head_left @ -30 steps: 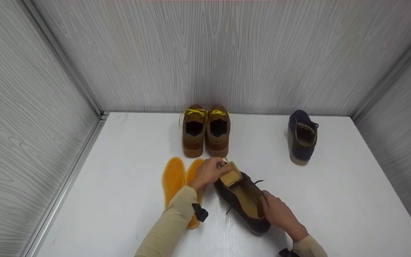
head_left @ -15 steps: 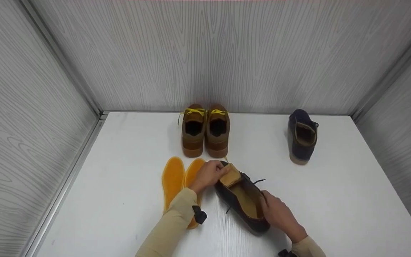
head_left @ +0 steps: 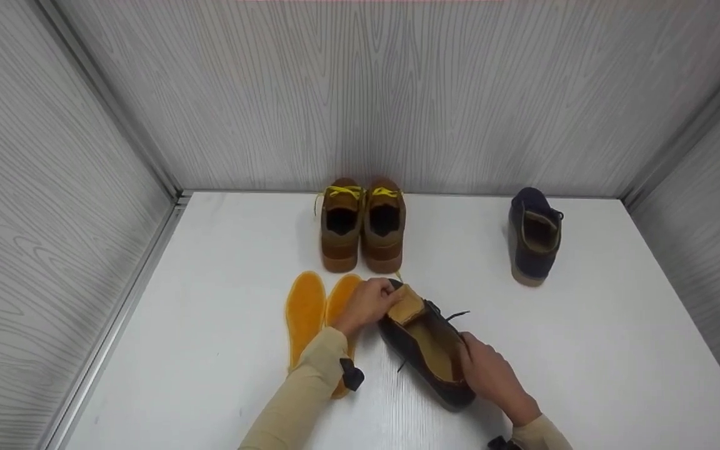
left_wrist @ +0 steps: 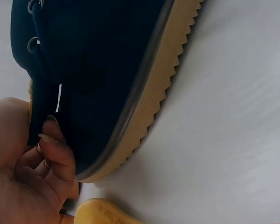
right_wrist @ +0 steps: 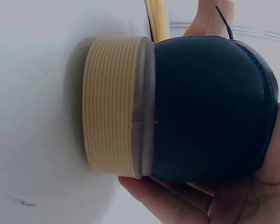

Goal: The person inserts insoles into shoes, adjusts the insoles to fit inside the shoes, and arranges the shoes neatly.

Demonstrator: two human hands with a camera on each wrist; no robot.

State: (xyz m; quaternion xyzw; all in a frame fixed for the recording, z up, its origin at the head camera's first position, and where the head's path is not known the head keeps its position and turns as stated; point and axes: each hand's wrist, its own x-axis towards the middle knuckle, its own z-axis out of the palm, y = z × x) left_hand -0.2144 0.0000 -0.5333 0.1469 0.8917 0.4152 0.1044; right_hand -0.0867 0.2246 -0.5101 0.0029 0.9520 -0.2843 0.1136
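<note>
A dark blue lace-up shoe (head_left: 419, 359) with a tan lining lies slantwise in front of me, toe pointing away to the left. My left hand (head_left: 366, 306) pinches its tongue (head_left: 407, 304), which is folded up and back toward the toe. In the left wrist view, thumb and curled fingers (left_wrist: 58, 154) meet on the tongue's edge beside the shoe's ridged sole (left_wrist: 154, 93). My right hand (head_left: 491, 372) grips the heel end, thumb at the collar. The right wrist view shows the heel (right_wrist: 210, 107) with fingers wrapped beneath and behind it.
Two orange insoles (head_left: 305, 312) lie left of the shoe, one partly under my left forearm. A brown pair of shoes (head_left: 340, 250) with yellow laces stands behind. The matching blue shoe (head_left: 532, 240) stands at the back right. Grey wood-grain panels (head_left: 360, 94) enclose the white table (head_left: 222, 262).
The tongue is folded a little further back toward the toe under my left hand. My right hand keeps its grip on the heel, and the shoe has barely moved.
</note>
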